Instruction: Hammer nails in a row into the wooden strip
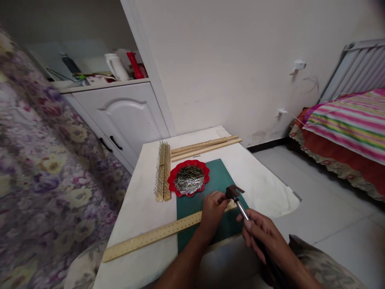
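Observation:
My right hand [258, 233] is wrapped round the handle of a claw hammer [241, 209]. The hammer's dark head is just above and beside the fingertips of my left hand [213, 210]. Those fingers are pinched together over the right part of a long wooden strip [162, 234] with rows of small holes. Whatever they pinch is too small and hidden to make out. Under the strip's right part is a green mat [215, 172]. A red scalloped dish [172, 178], heaped with nails [189, 179], stands partly on the mat, beyond my left hand.
Wooden strips bristling with nails [163, 170] lie left of the dish. More bare wooden strips [207, 147] lie along the far side of the white-covered table [144, 216]. A floral curtain [60, 176] hangs at the left; a bed [345, 120] stands at the right.

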The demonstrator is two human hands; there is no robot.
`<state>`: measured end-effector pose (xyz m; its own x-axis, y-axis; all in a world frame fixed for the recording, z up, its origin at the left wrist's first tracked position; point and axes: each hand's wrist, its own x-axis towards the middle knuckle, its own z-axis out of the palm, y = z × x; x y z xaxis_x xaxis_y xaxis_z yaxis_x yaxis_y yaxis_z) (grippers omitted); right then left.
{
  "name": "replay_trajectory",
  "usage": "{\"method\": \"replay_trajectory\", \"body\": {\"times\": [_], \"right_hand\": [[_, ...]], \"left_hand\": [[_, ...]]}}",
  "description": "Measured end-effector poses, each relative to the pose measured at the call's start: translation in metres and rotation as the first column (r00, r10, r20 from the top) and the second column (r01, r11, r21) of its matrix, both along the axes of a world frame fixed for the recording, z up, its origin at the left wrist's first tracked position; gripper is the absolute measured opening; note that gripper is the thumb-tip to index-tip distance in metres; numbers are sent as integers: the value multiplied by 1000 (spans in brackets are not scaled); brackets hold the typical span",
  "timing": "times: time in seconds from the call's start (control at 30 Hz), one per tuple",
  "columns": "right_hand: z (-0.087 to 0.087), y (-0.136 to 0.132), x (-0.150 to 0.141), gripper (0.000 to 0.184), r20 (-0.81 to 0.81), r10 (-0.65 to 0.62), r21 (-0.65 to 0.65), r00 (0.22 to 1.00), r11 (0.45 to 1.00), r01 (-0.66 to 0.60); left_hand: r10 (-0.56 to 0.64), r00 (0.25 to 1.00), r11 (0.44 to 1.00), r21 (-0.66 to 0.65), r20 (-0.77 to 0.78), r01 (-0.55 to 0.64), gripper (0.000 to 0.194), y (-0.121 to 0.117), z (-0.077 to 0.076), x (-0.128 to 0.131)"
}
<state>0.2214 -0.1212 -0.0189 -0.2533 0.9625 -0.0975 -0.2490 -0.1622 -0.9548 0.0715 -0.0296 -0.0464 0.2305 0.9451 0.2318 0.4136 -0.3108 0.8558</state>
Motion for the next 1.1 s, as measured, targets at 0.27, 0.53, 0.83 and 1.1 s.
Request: {"method": "replay_trajectory", "body": {"times": [0.27,0.53,0.83,1.1], "right_hand": [[3,-1,6,27,-26,-58,14,998,998,59],[5,1,13,24,-42,-82,18,996,996,82],[6,-2,9,27,-26,-69,3,997,998,69],[6,-1,10,30,-32,-54,3,998,999,54]], "left_hand": [[-27,1000,999,29,-2,27,7,-2,3,-2],[-13,997,994,104,-76,20,12,-18,15,-35],[251,921,953,243,-297,-181,10,18,42,-94],[219,677,966,59,-702,-251,14,68,36,-72]]}}
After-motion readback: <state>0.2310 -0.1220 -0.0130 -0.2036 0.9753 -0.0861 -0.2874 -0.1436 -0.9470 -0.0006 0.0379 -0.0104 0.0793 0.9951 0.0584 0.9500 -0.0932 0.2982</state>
